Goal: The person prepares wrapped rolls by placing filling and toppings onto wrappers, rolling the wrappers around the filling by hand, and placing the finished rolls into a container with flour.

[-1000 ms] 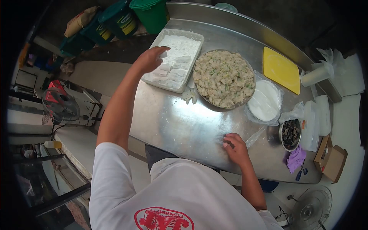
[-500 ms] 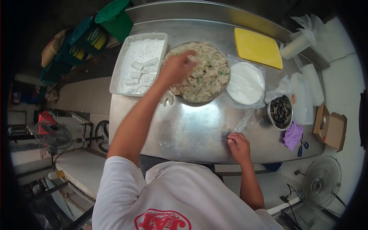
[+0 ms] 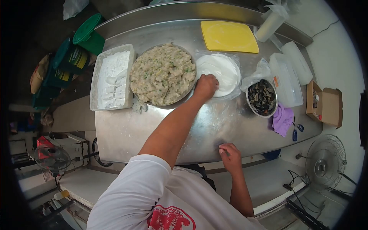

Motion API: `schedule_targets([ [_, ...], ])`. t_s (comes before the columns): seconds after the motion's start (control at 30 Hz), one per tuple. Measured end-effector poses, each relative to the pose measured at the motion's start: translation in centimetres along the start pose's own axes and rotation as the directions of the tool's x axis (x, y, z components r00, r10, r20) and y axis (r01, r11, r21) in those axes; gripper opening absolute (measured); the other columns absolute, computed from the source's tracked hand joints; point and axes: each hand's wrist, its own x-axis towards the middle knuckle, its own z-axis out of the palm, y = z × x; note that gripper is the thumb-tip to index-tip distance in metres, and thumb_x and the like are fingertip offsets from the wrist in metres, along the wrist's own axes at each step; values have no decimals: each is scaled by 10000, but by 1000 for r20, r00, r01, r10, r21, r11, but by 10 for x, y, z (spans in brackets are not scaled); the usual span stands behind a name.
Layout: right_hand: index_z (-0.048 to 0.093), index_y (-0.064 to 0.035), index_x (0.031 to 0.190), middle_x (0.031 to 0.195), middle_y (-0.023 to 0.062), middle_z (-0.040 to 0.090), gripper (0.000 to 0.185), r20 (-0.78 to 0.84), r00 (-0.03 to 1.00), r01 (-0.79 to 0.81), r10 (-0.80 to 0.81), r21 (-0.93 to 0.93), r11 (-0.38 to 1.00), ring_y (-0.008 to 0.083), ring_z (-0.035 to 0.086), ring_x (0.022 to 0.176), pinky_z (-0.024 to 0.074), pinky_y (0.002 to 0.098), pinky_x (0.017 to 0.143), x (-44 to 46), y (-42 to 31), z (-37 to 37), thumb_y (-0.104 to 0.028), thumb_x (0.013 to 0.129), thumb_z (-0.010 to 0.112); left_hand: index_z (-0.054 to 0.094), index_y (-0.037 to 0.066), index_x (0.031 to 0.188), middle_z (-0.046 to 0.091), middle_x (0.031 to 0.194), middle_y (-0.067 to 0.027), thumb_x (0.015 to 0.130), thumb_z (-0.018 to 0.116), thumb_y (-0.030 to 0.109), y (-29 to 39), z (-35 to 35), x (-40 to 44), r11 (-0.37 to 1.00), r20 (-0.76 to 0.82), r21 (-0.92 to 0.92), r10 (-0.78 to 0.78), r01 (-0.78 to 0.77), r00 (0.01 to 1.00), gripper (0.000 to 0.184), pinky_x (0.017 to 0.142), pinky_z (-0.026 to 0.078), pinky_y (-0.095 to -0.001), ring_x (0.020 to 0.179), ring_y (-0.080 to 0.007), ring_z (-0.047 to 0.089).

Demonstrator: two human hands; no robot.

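My left hand (image 3: 207, 86) is over the near left edge of a stack of thin round white sheets (image 3: 220, 71). Its fingers are curled down onto the sheets, and their tips are hidden. The sheets lie on clear plastic film. Left of them stands a wide round bowl heaped with a pale, chopped filling with green bits (image 3: 163, 74). My right hand (image 3: 230, 156) is at the front edge of the steel table, with thumb and forefinger apart and nothing visible between them.
At the left of the steel table (image 3: 161, 132) is a white tub (image 3: 92, 92) of white powder with coated pieces. A yellow lid (image 3: 230, 36) lies at the back. To the right are a bowl of dark pieces (image 3: 262, 99), a purple cloth (image 3: 283, 119) and a cardboard box (image 3: 330, 105).
My left hand has moved right, from above the heaped filling to the white sheets. The view has shifted, so the table's things appear further left. My right hand stays by the front edge.
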Motion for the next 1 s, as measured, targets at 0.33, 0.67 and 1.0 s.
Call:
schedule_targets([
  [0.33,657,-46,1234,1074,104,695,285,-43,938,-260,344,571,779,214,692,937,560,348,851,19,23,23,-92,955,688,751,85,958,698,992,-185,900,671,160,63,-101,-53,969,216,-238,121,-68,969,124,868,534,-485,973,-400,668],
  [0.67,419,-38,1420,1143,71,601,553,386,808,-560,446,738,377,180,649,1011,600,364,810,46,-18,134,-43,930,675,707,88,1062,656,1123,-111,840,733,142,31,-110,-291,990,67,132,49,-57,997,230,1018,499,-461,1088,-321,617],
  [1.0,602,-37,1322,1040,129,601,588,352,766,610,-537,-137,780,330,582,941,451,479,879,61,-30,112,-212,798,803,736,93,1075,690,944,-110,860,727,134,-4,-110,-308,999,38,24,41,-42,998,219,1054,474,-481,1012,-318,632],
])
